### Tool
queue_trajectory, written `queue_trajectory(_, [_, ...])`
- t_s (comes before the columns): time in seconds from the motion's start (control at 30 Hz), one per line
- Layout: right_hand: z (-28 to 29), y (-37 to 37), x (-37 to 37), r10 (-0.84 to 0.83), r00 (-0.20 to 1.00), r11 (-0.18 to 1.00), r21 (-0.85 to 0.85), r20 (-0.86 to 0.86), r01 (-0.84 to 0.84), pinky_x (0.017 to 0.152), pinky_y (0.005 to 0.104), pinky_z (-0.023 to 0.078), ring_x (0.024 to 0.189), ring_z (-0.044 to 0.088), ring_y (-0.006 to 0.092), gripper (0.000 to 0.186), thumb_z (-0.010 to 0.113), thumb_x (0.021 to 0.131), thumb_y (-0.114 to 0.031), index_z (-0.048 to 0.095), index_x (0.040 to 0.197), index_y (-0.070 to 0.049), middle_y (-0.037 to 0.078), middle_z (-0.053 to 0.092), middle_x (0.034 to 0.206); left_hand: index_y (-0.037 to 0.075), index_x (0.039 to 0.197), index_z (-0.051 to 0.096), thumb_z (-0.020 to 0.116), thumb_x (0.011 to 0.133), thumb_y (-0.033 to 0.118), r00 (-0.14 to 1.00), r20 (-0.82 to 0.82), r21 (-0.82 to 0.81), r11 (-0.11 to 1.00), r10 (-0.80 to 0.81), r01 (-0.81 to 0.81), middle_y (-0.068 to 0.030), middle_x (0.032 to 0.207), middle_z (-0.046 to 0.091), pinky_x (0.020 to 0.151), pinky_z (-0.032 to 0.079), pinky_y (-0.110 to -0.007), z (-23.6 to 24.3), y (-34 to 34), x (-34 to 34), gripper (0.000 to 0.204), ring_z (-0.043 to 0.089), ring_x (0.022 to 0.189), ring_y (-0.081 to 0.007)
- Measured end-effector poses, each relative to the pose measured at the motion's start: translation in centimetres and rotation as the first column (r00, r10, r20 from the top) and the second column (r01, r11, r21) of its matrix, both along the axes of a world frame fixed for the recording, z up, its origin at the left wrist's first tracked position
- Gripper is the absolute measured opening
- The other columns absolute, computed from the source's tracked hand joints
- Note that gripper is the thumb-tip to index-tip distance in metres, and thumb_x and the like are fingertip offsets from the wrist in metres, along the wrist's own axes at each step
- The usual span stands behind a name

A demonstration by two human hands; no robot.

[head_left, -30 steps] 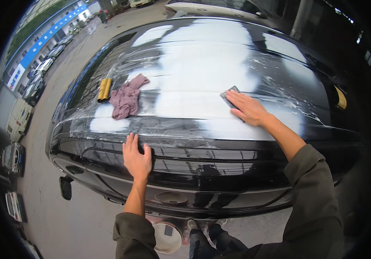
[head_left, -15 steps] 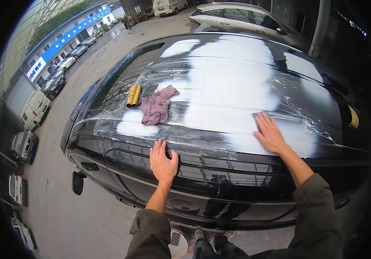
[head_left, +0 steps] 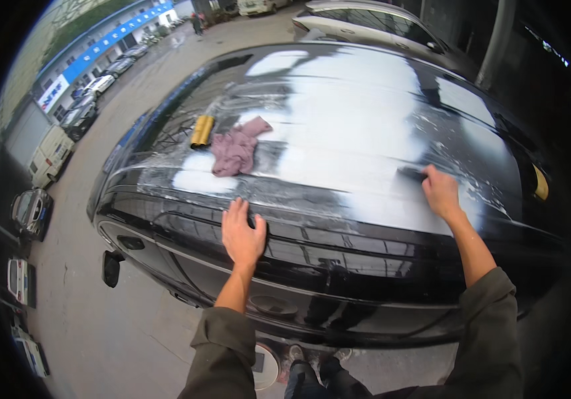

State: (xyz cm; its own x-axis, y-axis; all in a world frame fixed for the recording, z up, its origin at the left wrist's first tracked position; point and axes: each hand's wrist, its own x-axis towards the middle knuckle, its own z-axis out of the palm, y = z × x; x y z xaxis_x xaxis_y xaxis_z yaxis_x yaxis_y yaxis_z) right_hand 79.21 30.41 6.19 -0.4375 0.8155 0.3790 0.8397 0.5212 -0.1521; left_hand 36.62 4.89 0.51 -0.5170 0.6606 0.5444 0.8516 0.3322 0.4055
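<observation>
A black car with grey-white patches on its roof [head_left: 345,133] stretches across the view in front of me. My left hand [head_left: 243,233] rests on the near roof edge, fingers stretched out, holding nothing. My right hand [head_left: 441,191] is over the right part of the roof with curled fingers, pinching a dark grey sheet [head_left: 410,174] blurred by motion. Whether the sheet touches the roof I cannot tell. A crumpled mauve cloth [head_left: 235,151] lies on the left part of the roof, beside a pair of yellow rolls [head_left: 202,132] with dark ends.
The car's side mirror [head_left: 111,268] juts out at the left. Below me a round white lid or stool [head_left: 267,368] stands next to my feet. A yellow curved piece [head_left: 540,183] lies at the far right. Beyond are a silver car [head_left: 365,23] and a pole [head_left: 498,43].
My right hand has gone from lying flat on the sheet to curled fingers gripping it, slightly higher and to the right. The left hand stays on the roof edge; the whole view has shifted slightly.
</observation>
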Motion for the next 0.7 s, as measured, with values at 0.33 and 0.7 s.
queue_trajectory(0.33, [3.8,0.5,4.0,-0.521,0.256,0.757,-0.579,-0.815,-0.303,0.091,0.0371,0.059,0.102,0.072,0.0174,0.025,0.073,0.097,-0.01,0.066,0.121,-0.006,0.006,0.075,0.113,0.003,0.135,0.069,0.064,0.096,0.026,0.999,0.013,-0.071,0.997,0.029,-0.028,-0.0117,0.151,0.062,0.125,0.036,-0.045,-0.5,0.1,-0.2,0.046,0.054,0.141,-0.0335])
queue_trajectory(0.7, [2.3,-2.8,0.7,0.025,0.89,0.749,-0.581,-0.455,-0.318,0.075,0.039,0.056,0.086,0.072,0.0257,0.03,0.07,0.097,-0.022,0.059,0.121,-0.005,0.013,0.074,0.098,0.003,0.137,0.068,0.064,0.098,0.025,0.999,0.027,-0.098,0.995,0.021,-0.018,-0.0108,0.152,0.061,0.125,0.035,-0.043,-0.5,0.0,-0.6,0.044,0.054,0.142,-0.0318])
